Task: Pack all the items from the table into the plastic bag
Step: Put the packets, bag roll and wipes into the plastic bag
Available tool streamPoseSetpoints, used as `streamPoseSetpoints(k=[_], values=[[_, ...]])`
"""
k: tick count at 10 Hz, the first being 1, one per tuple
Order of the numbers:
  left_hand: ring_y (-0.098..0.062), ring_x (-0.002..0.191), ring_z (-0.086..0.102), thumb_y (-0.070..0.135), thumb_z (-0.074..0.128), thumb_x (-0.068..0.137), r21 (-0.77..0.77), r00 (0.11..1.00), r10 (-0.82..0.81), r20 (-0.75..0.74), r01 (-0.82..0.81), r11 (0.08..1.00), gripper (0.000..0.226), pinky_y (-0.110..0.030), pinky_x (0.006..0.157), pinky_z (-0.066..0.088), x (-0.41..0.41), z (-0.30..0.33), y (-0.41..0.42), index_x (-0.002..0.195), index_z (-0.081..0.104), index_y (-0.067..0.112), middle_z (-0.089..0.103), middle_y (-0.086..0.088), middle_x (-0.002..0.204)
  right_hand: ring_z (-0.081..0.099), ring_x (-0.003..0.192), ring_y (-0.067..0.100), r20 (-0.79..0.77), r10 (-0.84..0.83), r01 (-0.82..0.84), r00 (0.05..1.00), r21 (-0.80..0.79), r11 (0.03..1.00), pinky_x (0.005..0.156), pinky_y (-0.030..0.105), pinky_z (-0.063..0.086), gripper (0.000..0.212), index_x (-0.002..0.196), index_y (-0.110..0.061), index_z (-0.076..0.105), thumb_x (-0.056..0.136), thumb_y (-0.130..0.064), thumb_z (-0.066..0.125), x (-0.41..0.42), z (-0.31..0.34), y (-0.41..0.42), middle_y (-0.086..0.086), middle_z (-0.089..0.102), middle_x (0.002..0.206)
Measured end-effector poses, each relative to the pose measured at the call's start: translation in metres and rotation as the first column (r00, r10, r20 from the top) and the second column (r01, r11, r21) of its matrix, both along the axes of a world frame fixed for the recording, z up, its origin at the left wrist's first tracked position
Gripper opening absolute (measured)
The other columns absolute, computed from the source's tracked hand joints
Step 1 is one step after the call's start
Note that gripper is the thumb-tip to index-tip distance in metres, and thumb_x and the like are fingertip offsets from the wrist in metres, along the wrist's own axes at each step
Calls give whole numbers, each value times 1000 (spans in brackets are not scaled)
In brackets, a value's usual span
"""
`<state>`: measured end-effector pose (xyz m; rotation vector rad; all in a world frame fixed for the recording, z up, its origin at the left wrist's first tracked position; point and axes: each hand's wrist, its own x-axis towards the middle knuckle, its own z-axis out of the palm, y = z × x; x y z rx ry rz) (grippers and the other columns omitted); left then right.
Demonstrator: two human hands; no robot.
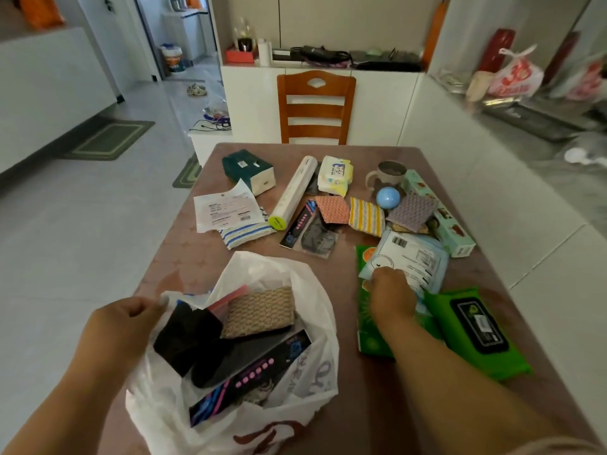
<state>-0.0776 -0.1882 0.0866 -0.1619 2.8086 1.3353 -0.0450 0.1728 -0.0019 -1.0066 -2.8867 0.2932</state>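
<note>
A white plastic bag stands open at the table's near edge, holding a beige woven cloth, a black packet and a dark box with pink dots. My left hand pinches the bag's left rim. My right hand rests fingers-down on a pale blue-and-white packet, which lies on a green packet; whether it grips the packet is unclear. Beside them lies a green wet-wipes pack.
Further back on the brown table lie a white tube, teal tissue box, paper sheet, striped cloths, a blue ball, a mug and a long box. A wooden chair stands behind.
</note>
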Motion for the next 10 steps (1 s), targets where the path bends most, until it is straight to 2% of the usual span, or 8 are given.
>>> streamPoseSetpoints(k=[2,3,4,6,7,8,9,10], values=[[-32,64,58,31,64,89,7,1000,24,2,-24,1000,32,-28,57,41,1,1,1,75,72,3,68,-25,76,62,97,31,104,222,-214,969,-87,973,73,31,45,25,101,-15,65,87,-29,50,19,15,-23,10,67,103],[-27,58,49,29,63,90,5,998,59,37,-59,998,38,-31,55,39,-1,-3,-2,77,68,-6,62,-27,67,61,99,31,137,140,-124,981,-122,985,74,31,43,48,103,-12,68,88,-48,41,30,1,-24,12,67,108],[-21,58,43,28,63,89,33,995,84,45,-86,996,44,-30,55,36,-1,-6,-4,79,62,-14,51,-17,63,55,108,35,47,-138,139,989,-38,990,85,40,49,67,118,-5,58,82,-61,51,34,-4,-7,20,58,119],[-21,56,40,36,63,88,49,991,113,68,-117,992,44,-27,52,34,-5,-8,-2,72,61,-5,47,-13,65,37,131,40,286,-373,440,883,-223,870,105,49,34,116,142,-2,30,60,-73,69,27,-1,1,24,35,145],[-24,60,48,37,63,87,67,990,118,73,-123,990,48,-29,55,39,-6,-9,0,86,66,-11,53,-16,69,42,128,39,357,-345,453,868,-283,846,103,48,38,128,141,-5,34,41,-73,80,17,-16,22,20,41,142],[-25,61,52,38,64,87,61,991,116,71,-121,991,46,-30,56,43,-6,-9,2,87,69,-8,59,-19,71,50,123,37,387,-314,458,867,-369,809,96,53,45,153,129,-20,43,-8,-80,73,-15,-126,116,8,53,134],[-32,70,66,38,66,85,61,990,115,81,-121,991,37,-36,67,57,-6,-8,3,85,72,1,69,-19,81,38,130,37,362,-356,489,862,-404,773,106,53,37,154,138,-19,36,1,-74,80,-21,-120,108,13,38,144],[-31,77,68,38,69,83,67,989,112,94,-118,991,30,-40,73,58,-4,-4,4,83,73,8,71,-14,84,49,121,37,299,-336,442,893,-443,780,100,46,44,112,134,-11,45,40,-52,90,7,-11,23,17,47,138]])
